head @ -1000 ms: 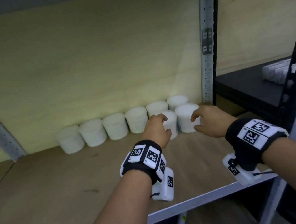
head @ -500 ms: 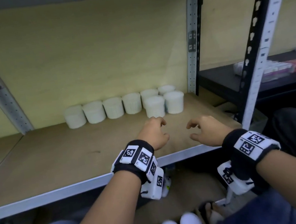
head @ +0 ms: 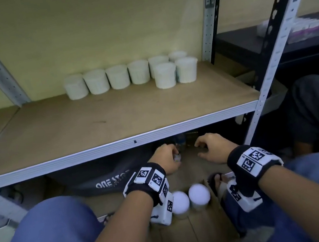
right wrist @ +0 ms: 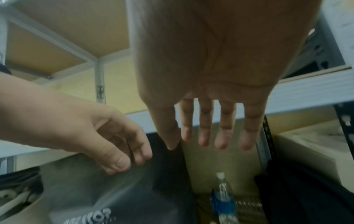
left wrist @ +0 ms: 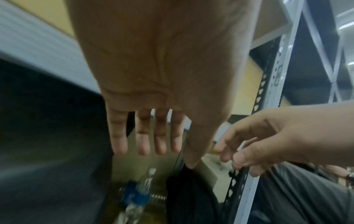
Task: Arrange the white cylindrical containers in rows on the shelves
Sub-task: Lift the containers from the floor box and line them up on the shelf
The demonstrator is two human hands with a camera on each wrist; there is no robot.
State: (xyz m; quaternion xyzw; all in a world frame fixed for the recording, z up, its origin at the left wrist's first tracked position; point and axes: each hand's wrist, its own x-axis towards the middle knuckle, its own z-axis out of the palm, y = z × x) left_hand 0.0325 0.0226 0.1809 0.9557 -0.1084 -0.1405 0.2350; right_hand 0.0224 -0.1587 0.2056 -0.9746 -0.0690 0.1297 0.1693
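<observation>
On the wooden shelf, at its far right corner, eight white cylindrical containers stand upright: six in a row along the far wall, touching or nearly so, and two more just in front of the row's right end, starting a second row. Near the person, down between the blue-clad knees, two more white containers stand on a cardboard surface, only their round lids showing clearly from the head view.

Both hands hang below the shelf's front edge and hold nothing. The left hand has its fingers loosely extended, as the left wrist view shows; the right hand is likewise relaxed and empty, fingers spread.

Judging by their look, these tubs are thin plastic with ribbed walls and flat lids, probably light and fairly stiff, though they might flex if squeezed hard. The ribbing should give grip, so slipping seems unlikely. The safest hold would be around the side wall, thumb opposite fingers, rather than by the lid, which may pop off. One tub per hand looks feasible. A water bottle lies further under the shelf.
</observation>
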